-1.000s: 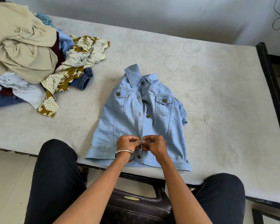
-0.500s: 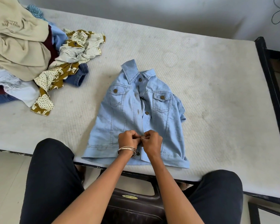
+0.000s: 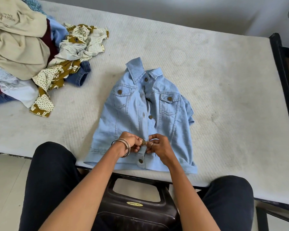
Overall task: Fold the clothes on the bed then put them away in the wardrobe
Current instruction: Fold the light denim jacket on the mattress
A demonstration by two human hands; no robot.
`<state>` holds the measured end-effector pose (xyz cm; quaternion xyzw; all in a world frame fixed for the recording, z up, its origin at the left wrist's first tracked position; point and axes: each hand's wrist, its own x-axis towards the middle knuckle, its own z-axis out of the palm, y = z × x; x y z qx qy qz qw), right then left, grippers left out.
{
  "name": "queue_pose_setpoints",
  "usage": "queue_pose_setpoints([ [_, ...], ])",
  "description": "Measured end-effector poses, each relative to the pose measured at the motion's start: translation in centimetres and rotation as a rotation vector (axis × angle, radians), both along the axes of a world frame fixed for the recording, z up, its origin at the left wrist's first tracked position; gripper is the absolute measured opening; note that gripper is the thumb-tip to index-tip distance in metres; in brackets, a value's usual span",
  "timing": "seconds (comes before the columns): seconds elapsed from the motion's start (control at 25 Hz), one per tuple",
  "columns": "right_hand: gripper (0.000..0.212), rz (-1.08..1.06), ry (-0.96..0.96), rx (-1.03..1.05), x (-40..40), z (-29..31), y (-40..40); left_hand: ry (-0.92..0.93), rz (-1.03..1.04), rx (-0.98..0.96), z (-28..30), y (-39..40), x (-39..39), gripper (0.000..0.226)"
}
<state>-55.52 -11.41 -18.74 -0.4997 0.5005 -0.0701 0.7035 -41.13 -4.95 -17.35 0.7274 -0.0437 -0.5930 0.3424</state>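
A pale blue denim jacket with brass buttons [image 3: 145,120] is lying face up on the white quilted mattress of the bed [image 3: 207,67], collar pointing away and hem hanging just at the near edge, so that the front placket is sitting within easy reach of the seated person. The left hand [image 3: 130,144] and the right hand [image 3: 157,145] are meeting over the lower part of that placket, both with fingers curled and pinching the denim: the left seems to be gripping one brass button [image 3: 143,142] while the right is holding the opposite edge against it. This looks like buttoning the front closed, probably so the two panels stay aligned when the jacket is folded. The bottom button is looking fastened; the ones higher up are lying open, with the front gaping near the chest pockets.

A heap of unfolded clothes in beige, white, mustard print and dark blue [image 3: 32,52] is waiting at the far left of the bed, well apart from the jacket, which suggests the task is at an early stage. No wardrobe is showing.
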Motion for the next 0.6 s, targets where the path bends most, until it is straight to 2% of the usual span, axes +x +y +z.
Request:
queue_pose_setpoints([
  [0.08, 0.018, 0.066, -0.037, 0.192, -0.4, 0.3, 0.0, -0.103, -0.195, 0.082, 0.4, 0.3, 0.6, 0.011],
  [0.12, 0.015, 0.138, -0.023, 0.27, -0.6, 0.5, -0.2, -0.264, -0.276, 0.099, 0.5, 0.2, 1.0, 0.015],
  [0.16, 0.012, 0.228, 0.03, 0.314, -0.7, 0.8, -0.6, -0.516, -0.328, 0.092, 0.7, -0.1, 1.4, 0.02],
  [0.2, 0.012, 0.323, 0.108, 0.313, -0.7, 1.2, -1.2, -0.788, -0.325, 0.026, 1.0, -0.6, 1.6, 0.022],
  [0.24, 0.013, 0.401, 0.206, 0.205, -0.4, 1.3, -2.0, -0.98, -0.285, -0.115, 1.5, -1.3, 1.7, 0.018],
  [0.28, 0.012, 0.415, 0.282, 0.004, 0.0, 1.6, -2.7, -1.068, -0.259, -0.279, 1.6, -2.1, 1.6, 0.009],
  [0.32, 0.009, 0.325, 0.305, -0.233, 0.5, 1.7, -3.6, -1.083, -0.277, -0.41, 1.6, -3.1, 1.6, 0.006],
  [0.36, 0.008, 0.18, 0.262, -0.437, 1.1, 1.9, -4.3, -1.069, -0.324, -0.492, 1.1, -4.1, 1.4, 0.014],
  [0.4, 0.011, 0.08, 0.207, -0.583, 1.8, 2.0, -4.9, -1.039, -0.404, -0.484, 0.7, -5.0, 1.0, 0.019],
  [0.48, 0.025, 0.104, 0.177, -0.733, 3.3, 1.4, -5.9, -1.029, -0.501, -0.29, -0.7, -6.2, 0.3, 0.029],
  [0.56, 0.035, 0.247, 0.281, -0.786, 4.3, -0.3, -6.4, -1.037, -0.483, -0.052, -2.0, -6.7, -0.1, 0.046],
  [0.6, 0.035, 0.272, 0.321, -0.79, 4.6, -1.0, -6.5, -1.051, -0.474, 0.006, -2.6, -6.8, -0.2, 0.051],
])
